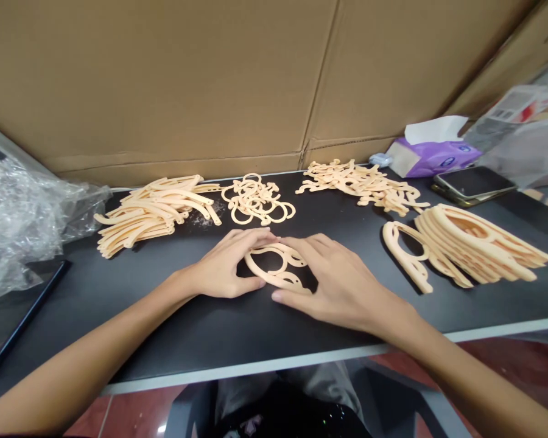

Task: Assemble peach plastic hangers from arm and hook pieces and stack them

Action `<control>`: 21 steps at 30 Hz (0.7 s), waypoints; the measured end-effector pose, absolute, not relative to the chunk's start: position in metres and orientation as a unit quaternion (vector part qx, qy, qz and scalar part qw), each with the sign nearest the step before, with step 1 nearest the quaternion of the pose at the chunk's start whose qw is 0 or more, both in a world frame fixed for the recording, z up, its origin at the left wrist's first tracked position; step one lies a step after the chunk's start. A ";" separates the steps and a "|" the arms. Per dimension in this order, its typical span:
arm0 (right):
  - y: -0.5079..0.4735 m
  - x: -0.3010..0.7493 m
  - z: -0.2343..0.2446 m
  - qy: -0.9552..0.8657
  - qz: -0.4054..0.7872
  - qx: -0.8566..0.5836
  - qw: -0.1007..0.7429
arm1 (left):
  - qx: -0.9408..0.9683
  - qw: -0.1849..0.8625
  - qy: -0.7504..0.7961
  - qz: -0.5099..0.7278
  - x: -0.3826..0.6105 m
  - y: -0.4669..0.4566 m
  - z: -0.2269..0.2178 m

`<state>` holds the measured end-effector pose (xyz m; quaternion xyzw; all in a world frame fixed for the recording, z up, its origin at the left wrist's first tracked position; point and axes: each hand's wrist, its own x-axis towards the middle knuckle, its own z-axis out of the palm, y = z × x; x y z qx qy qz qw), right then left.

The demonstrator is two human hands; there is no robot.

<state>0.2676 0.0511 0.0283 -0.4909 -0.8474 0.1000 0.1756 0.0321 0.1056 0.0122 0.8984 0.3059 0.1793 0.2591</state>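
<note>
A peach-coloured plastic folding hanger (279, 281), folded together, lies flat on the black tabletop in the middle. My left hand (231, 263) curls round its left end, thumb on the near side and fingers on the far side. From the right, my right hand (335, 277) grips the other end in the same way, its thumb along the near bar. My fingers partly cover the hanger's far edge and right end. Beyond my hands sits a small heap of peach hooks (258, 198). Curved hanger arms (158, 210) are piled to its left.
Small curvy parts (363, 182) lie at the back right. Folded hangers (479, 243) are stacked on the right, near a phone (475, 182) and a purple tissue pack (433, 155). Clear plastic wrap (31, 213) covers the left side. A cardboard wall (187, 79) stands behind.
</note>
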 end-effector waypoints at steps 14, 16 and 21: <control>-0.012 0.315 -0.002 -0.784 -0.014 -0.520 0.339 | 0.902 0.237 0.329 0.148 0.031 0.104 0.017; -0.020 0.328 -0.002 -0.765 -0.038 -0.541 0.348 | 0.904 0.233 0.329 0.142 0.031 0.104 0.017; -0.024 0.366 -0.001 -0.690 -0.177 -0.616 0.336 | 0.905 0.234 0.328 0.132 0.031 0.105 0.019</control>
